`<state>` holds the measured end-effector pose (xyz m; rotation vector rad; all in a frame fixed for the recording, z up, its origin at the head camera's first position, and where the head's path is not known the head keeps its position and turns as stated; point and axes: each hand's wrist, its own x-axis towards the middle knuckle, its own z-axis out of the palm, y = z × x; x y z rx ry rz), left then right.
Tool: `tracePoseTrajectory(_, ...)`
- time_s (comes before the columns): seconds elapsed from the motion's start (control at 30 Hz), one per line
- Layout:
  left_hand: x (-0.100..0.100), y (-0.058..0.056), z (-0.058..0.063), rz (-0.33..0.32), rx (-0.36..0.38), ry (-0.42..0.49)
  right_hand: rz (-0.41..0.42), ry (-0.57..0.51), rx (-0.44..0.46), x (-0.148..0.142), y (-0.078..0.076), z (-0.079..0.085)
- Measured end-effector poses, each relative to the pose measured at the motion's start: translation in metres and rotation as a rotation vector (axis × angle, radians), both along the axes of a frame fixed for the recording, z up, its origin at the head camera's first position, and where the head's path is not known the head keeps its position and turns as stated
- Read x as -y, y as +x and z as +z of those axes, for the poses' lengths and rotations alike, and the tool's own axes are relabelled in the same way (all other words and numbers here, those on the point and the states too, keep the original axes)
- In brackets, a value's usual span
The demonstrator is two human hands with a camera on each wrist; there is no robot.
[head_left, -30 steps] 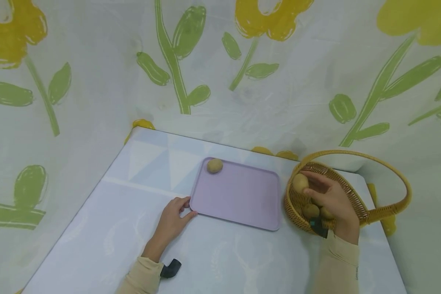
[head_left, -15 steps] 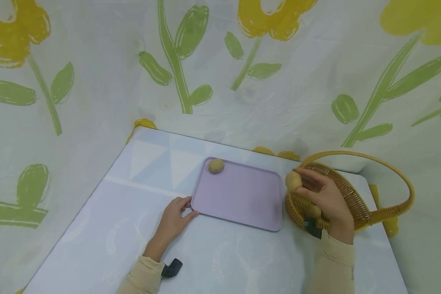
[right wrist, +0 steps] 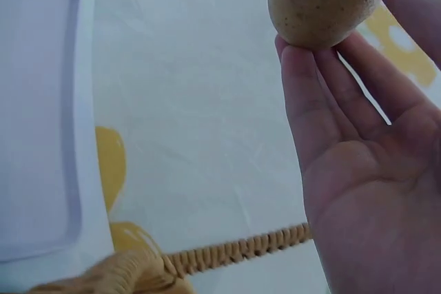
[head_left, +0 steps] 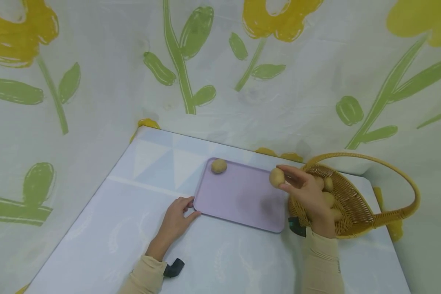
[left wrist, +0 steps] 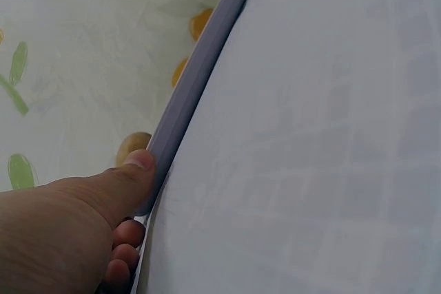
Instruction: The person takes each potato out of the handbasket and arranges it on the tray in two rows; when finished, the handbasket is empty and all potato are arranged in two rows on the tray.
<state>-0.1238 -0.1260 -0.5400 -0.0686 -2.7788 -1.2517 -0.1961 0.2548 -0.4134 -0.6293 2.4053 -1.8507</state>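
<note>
My right hand (head_left: 308, 196) pinches a potato (head_left: 277, 177) between thumb and fingertips, holding it above the right end of a lilac tray (head_left: 239, 196). In the right wrist view the potato (right wrist: 320, 5) is speckled and brown, with the thumb on one side and the fingers against its lower end. My left hand (head_left: 175, 218) holds the tray's near left corner, thumb on the front edge and fingers by the left edge. The thumb also shows against the tray rim (left wrist: 196, 77) in the left wrist view. Another potato (head_left: 219, 165) lies in the tray's far left corner.
A wicker basket (head_left: 356, 212) with a tall arched handle (head_left: 408, 183) stands right of the tray, several potatoes (head_left: 328, 200) inside it. My right forearm passes over its near left side. The table (head_left: 132, 228) meets a flower-patterned cloth wall (head_left: 220, 122) at the back.
My right hand has carried the potato leftward out of the basket to above the tray's right end. My left hand has stayed at the tray corner; the view has shifted slightly.
</note>
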Motion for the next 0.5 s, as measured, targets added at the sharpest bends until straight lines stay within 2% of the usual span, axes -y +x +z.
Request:
tracePoseTrajectory(0.17, 0.000, 0.001, 0.000, 0.000, -0.020, -0.005, 0.039, 0.035, -0.060, 0.010, -0.006, -0.004)
tracePoseTrajectory(0.4, 0.000, 0.001, 0.000, -0.005, -0.001, 0.000, 0.042, 0.011, -0.004, 0.028, -0.014, -0.011)
tracePoseTrajectory(0.5, 0.001, 0.000, 0.000, -0.009, -0.002, -0.001, 0.043, 0.013, -0.013, 0.037, -0.018, -0.013)
